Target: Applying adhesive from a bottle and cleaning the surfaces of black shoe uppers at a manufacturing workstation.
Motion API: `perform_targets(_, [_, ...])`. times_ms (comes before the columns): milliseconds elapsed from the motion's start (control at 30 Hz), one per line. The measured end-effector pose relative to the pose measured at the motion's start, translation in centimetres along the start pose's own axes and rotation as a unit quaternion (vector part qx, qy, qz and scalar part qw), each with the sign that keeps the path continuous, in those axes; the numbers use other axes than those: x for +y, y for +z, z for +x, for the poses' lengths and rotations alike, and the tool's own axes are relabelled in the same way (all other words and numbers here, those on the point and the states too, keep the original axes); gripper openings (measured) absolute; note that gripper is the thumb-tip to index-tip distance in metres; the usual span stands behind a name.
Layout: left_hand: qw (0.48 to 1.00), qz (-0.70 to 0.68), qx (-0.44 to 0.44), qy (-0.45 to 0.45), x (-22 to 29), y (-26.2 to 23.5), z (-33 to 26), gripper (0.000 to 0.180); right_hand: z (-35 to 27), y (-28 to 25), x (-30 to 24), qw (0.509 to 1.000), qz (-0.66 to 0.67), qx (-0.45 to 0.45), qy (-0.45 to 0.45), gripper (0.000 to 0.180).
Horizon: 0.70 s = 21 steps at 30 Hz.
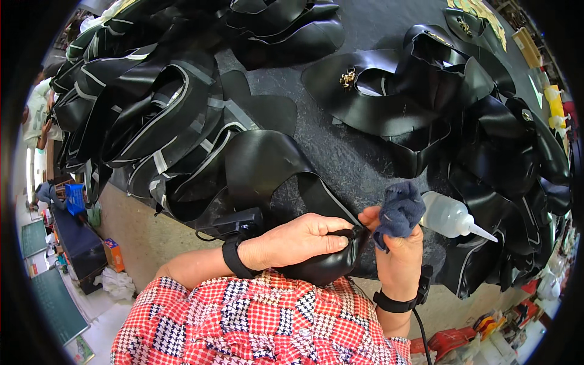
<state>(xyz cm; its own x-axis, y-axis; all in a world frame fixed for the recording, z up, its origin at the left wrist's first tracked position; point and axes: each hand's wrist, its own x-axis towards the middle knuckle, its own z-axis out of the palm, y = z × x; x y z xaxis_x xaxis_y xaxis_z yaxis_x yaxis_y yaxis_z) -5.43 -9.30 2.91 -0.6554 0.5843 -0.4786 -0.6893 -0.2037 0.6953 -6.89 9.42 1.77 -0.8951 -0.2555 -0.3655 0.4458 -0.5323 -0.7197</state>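
My left hand (304, 240) pinches the edge of a black leather-like piece (264, 155) between thumb and fingers. This piece curves from the table down over its near edge toward my lap, and its folded end lies under my left hand. My right hand (398, 252) is closed around a bunched dark blue cloth (401, 210), just right of that edge. Whether the cloth touches the piece is hard to make out. Close beside the right hand lies a translucent squeeze bottle (447, 216) with a long thin nozzle, holding clear liquid.
Many similar black pieces with pale taped edges (158, 109) are heaped at the left. More shaped pieces (389, 109), some with gold-coloured metal fittings (347, 78), cover the right of the dark table (353, 164). Another person (39, 115) is at the far left.
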Motion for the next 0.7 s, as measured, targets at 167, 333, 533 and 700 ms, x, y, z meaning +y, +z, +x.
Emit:
perform_targets(167, [0.994,0.088,-0.008,0.057,-0.2,0.0,0.0,0.032,-0.6,1.5,0.4,0.991,-0.118,0.011,0.055,0.031])
perform_targets(333, [0.976,0.193,0.013,0.101,-0.1,0.2,0.0,0.029,-1.0,2.5,2.2,0.973,-0.213,0.038,-0.078,0.025])
perform_targets(533, [0.95,0.278,0.028,0.142,-1.2,0.8,0.2,0.023,-0.8,2.9,3.2,0.971,-0.175,0.101,-0.128,0.04])
perform_targets(700, [0.979,0.194,-0.001,0.06,-1.0,0.7,-0.2,0.023,-0.4,1.7,1.9,0.992,0.04,0.114,0.037,0.02])
